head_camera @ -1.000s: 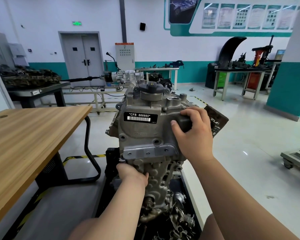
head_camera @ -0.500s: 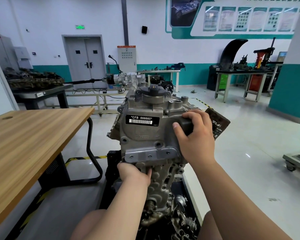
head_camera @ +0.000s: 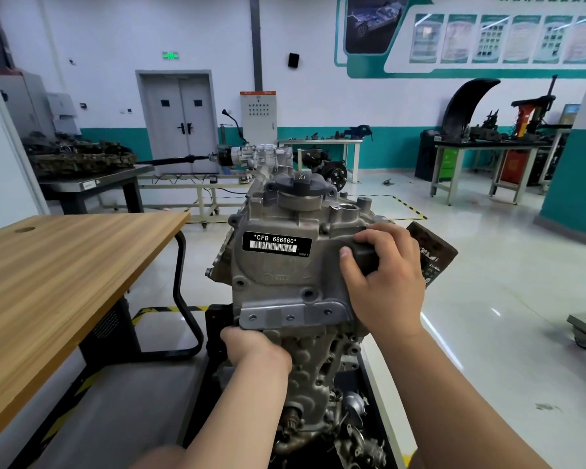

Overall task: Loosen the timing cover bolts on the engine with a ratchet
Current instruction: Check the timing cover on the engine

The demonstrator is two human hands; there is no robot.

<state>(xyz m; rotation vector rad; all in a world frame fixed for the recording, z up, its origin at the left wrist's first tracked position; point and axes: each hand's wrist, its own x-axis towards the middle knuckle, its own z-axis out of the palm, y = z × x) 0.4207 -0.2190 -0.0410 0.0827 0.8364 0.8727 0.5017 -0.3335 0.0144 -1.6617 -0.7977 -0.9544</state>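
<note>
Curling round the timing cover (head_camera: 278,286), right hand (head_camera: 388,286) grips high, left hand (head_camera: 256,350) low.

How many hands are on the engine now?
2. The left hand is against the engine low on its left, fingers hidden; the right hand grips its upper right side.
</note>
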